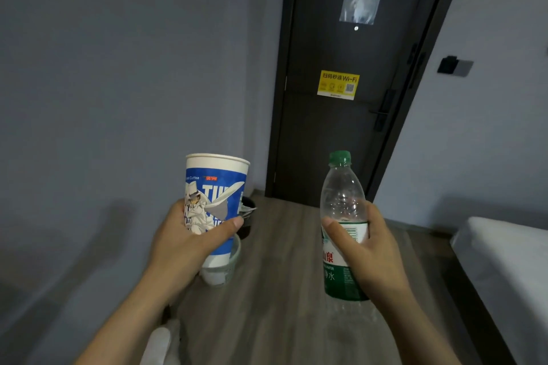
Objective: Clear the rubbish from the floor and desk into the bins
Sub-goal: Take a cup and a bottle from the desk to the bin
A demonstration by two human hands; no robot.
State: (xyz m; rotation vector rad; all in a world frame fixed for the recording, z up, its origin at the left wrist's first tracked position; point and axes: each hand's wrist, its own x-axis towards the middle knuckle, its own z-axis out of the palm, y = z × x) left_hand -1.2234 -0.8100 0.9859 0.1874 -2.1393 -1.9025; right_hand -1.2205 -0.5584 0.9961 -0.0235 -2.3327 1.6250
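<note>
Item one: a paper cup (216,187), blue and white with a cartoon print, no lid fitted. It is held upright in the air by the left hand (184,243), whose fingers and thumb are wrapped round its lower half.

Item two: a clear plastic bottle (342,201) with a green cap screwed on and a green label. It is also held upright, gripped about the label by the right hand (367,249). The upper body of the bottle looks empty; the contents lower down cannot be confirmed.

Receptacles: two bins stand on the floor (281,290) against the left wall, directly behind and below the cup. The nearer is a pale bin (234,261). The farther is a dark bin (247,225) with something pale at its mouth. The cup hides most of both.

Surroundings: a dark door (335,127) bearing a yellow Wi-Fi sticker (338,84), and the edge of a white bed (504,261) at right. A white object (160,341) at the bottom edge is too blurred to identify.

Assessment: two pieces of rubbish are collected and in hand near the bins, but neither is deposited. The drop into the bins is outstanding. No counter is in view, so whatever remains there cannot be judged.
</note>
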